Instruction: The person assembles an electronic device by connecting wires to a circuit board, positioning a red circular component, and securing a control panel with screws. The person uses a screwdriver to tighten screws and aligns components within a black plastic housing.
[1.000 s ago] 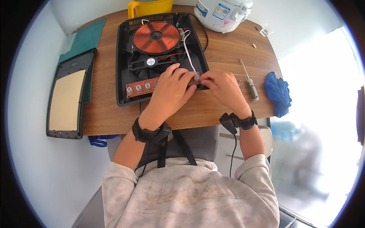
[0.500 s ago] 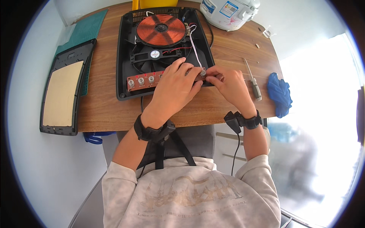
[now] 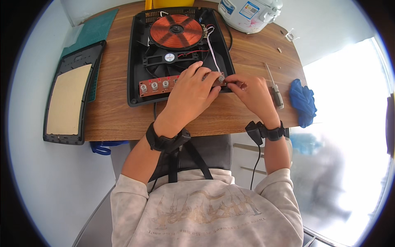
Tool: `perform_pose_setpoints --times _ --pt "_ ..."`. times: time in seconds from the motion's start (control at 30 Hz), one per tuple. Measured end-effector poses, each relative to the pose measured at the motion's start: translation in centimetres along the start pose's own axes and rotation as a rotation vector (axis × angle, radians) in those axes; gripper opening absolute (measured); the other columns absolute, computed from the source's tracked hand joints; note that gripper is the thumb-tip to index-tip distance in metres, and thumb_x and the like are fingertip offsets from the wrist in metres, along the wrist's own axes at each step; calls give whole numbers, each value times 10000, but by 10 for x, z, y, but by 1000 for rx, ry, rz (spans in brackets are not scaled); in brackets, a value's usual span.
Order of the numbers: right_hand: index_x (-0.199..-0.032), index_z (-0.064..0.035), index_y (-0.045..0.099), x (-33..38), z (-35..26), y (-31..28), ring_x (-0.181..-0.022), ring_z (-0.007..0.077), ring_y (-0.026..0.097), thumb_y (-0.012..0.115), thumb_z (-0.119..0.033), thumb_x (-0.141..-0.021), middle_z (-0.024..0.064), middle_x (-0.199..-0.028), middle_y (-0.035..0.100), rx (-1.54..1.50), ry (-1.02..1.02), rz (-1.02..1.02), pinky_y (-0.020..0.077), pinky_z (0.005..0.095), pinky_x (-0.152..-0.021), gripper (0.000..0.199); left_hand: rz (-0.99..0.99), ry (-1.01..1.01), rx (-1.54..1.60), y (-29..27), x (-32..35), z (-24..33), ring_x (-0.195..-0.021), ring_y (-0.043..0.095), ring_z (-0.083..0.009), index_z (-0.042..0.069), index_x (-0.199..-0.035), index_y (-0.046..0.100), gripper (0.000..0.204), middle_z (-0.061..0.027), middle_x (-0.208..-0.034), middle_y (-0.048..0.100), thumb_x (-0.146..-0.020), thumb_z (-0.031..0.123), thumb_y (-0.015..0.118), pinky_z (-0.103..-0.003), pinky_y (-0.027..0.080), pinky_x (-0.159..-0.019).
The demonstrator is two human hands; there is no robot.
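An opened induction cooker base [image 3: 138,61] lies on the wooden counter [image 3: 115,111], its copper coil [image 3: 176,31] at the 12 o'clock end and a small fan [image 3: 170,57] just below it. Along the 6 o'clock edge of the housing runs a reddish-brown control board [image 3: 158,85] with a row of round buttons. The left hand [image 3: 190,95] lies over the right half of this board, fingers curled and pressing down on it, apparently pinning it in place. The right hand [image 3: 252,94], at 3 o'clock from the left, has thumb and forefinger pinched narrowly at the board's right end, next to a small round metallic part; whether it grips that part or only touches it I cannot tell. White wires [image 3: 212,47] run from the coil area down to the board. I judge the board to be light, stiff and thin, brittle at solder joints and tethered by those wires, so it is best held by its bare edges, not by the buttons or leads. A screwdriver [image 3: 275,88] lies on the counter at 3 o'clock, with a crumpled blue cloth [image 3: 303,103] beyond it. The cooker's black top panel [image 3: 68,101] lies at 9 o'clock, and a white rice cooker [image 3: 249,14] stands at 1 o'clock.
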State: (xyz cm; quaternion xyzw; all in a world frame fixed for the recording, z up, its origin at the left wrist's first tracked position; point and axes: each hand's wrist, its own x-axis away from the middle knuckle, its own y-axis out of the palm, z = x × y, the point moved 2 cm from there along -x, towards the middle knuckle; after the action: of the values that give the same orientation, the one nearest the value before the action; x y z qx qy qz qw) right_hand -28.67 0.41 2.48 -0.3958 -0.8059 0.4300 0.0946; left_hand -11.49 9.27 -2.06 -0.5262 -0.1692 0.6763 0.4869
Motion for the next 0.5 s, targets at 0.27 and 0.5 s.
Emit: perform_pose_setpoints --times 0.27,0.5 --pt "-942 -24 746 -5 0 2 -705 288 692 708 -136 -878 149 -831 719 18 -45 -8 537 373 -677 134 20 19 -20 0 0 -1 -1295 527 -353 103 -1216 637 342 -88 -1194 630 -908 217 732 -458 468 -1065" --pt "-908 -35 744 -6 4 2 -651 293 658 713 -133 -859 144 -747 688 38 -35 -40 514 383 -644 114 23 15 9 0 1 0 -1292 527 -367 92 -1240 623 352 -81 -1213 637 -922 207 720 -461 465 -1070"
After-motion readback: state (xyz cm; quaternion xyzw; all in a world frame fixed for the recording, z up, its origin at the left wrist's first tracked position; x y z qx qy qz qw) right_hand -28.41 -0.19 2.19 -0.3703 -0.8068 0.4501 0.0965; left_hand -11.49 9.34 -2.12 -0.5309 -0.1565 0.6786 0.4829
